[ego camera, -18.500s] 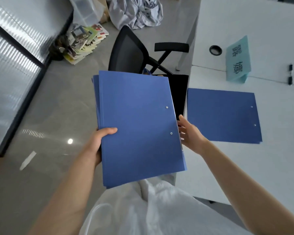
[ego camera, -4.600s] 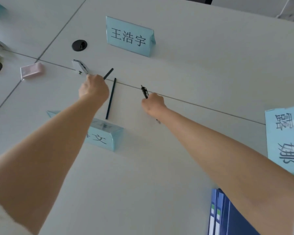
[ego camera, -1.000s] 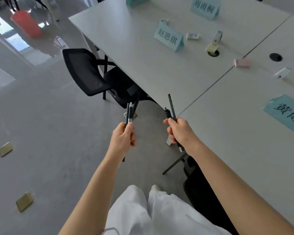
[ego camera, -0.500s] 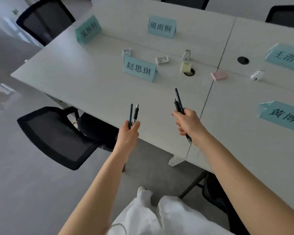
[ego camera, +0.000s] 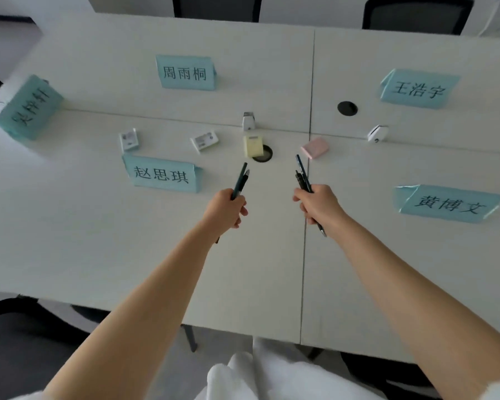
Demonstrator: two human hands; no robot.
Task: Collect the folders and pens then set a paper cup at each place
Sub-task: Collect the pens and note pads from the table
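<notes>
My left hand (ego camera: 226,209) grips two dark pens (ego camera: 241,181), their tips pointing up and away over the white table (ego camera: 98,226). My right hand (ego camera: 319,204) grips two more dark pens (ego camera: 303,175), with one end sticking out below the fist. Both hands hover above the table's middle, about a hand's width apart. No folder or paper cup is in view.
Several teal name cards stand on the table, the nearest (ego camera: 162,175) left of my left hand and another (ego camera: 448,204) to the right. A yellow pad (ego camera: 253,145), a pink box (ego camera: 315,147), small white items and two cable holes lie beyond. Black chairs (ego camera: 20,342) surround the table.
I have turned from the floor and chair toward the table. Both hands, still holding their pens, now reach out over the tabletop.
</notes>
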